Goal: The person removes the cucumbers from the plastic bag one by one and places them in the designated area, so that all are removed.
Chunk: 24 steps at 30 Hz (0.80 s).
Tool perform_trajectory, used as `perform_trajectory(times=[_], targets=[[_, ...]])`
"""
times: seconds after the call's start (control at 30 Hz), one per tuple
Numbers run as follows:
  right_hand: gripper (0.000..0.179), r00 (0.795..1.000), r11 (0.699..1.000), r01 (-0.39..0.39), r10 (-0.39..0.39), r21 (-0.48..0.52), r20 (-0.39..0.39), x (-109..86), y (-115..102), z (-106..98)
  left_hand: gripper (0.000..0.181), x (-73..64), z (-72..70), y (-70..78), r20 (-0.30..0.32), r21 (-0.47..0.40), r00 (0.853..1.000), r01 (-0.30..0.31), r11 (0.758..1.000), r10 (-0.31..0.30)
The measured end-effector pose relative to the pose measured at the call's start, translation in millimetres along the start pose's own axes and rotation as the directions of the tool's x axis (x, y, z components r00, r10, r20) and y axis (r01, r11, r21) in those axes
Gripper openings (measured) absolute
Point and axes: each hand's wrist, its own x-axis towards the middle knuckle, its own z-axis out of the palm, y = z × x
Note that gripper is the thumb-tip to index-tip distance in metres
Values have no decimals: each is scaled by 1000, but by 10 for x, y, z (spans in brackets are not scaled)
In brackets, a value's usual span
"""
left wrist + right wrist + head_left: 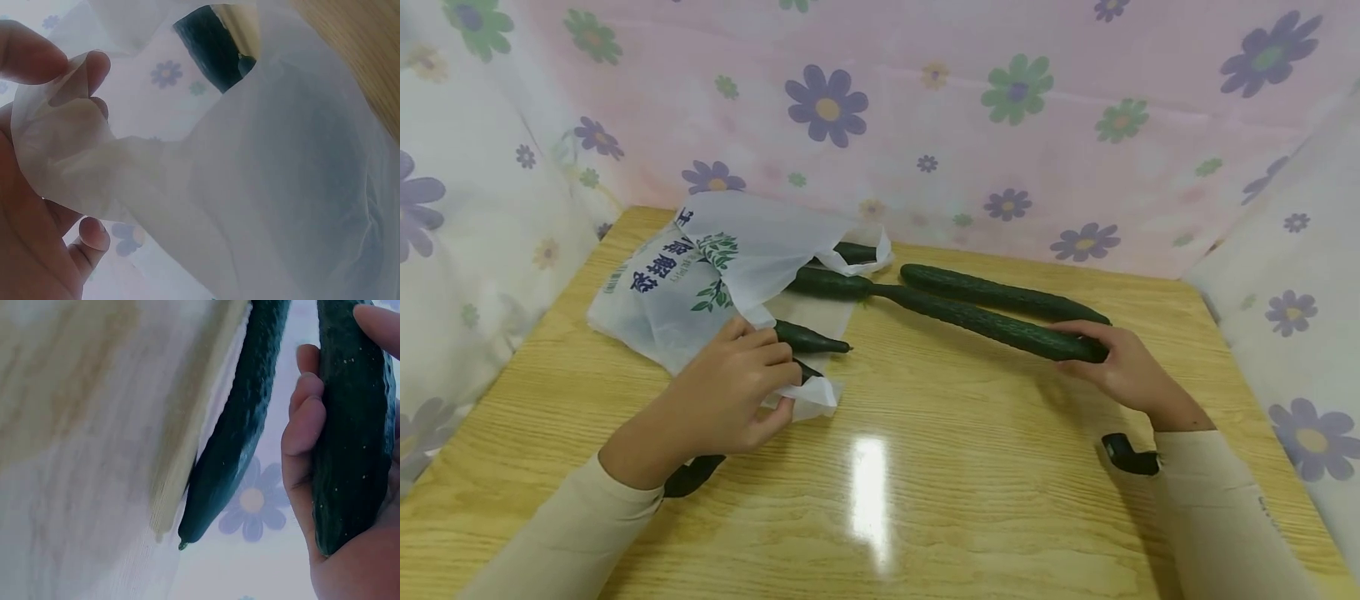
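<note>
My left hand (730, 387) pinches the edge of a white plastic bag (655, 321) printed with green leaves and dark characters. Its mouth faces right, and several cucumber ends, one a tapered tip (811, 338), show there; the rest lie hidden under the film. In the left wrist view the thumb and fingers pinch the thin film (69, 144). At the right, my right hand (1123, 367) grips one end of a long dark green cucumber (985, 321); its far end meets a cucumber (827, 283) at the bag's mouth. Behind it another cucumber (1000, 287) lies on the table.
The wood-grain table (970, 500) bears a bright light reflection near its front. A flowered pink and white cloth (910, 108) hangs behind and at both sides. Black devices sit at both wrists, one (1127, 454) beside the right sleeve.
</note>
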Motion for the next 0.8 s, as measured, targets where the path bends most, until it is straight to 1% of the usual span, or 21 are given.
perform_trajectory(times=[0.13, 0.23, 0.4, 0.57, 0.8], targets=[[51, 999, 997, -38, 38, 70, 9, -14, 32, -48, 7, 16, -6, -7, -4, 2, 1000, -2, 1000, 2], [52, 999, 995, -49, 48, 84, 16, -19, 49, -59, 7, 18, -15, -7, 2, 4, 1000, 0, 1000, 0], [50, 999, 997, -47, 46, 68, 28, -16, 88, -34, 7, 18, -21, 5, -2, 0, 1000, -5, 1000, 5], [49, 999, 999, -48, 48, 23, 24, -6, 121, -14, 6, 31, -12, 13, -3, -5, 1000, -9, 1000, 9], [48, 1000, 1000, 1, 0, -5, 10, 25, 153, -9, 6, 18, 1, 34, 13, -8, 1000, 0, 1000, 0]])
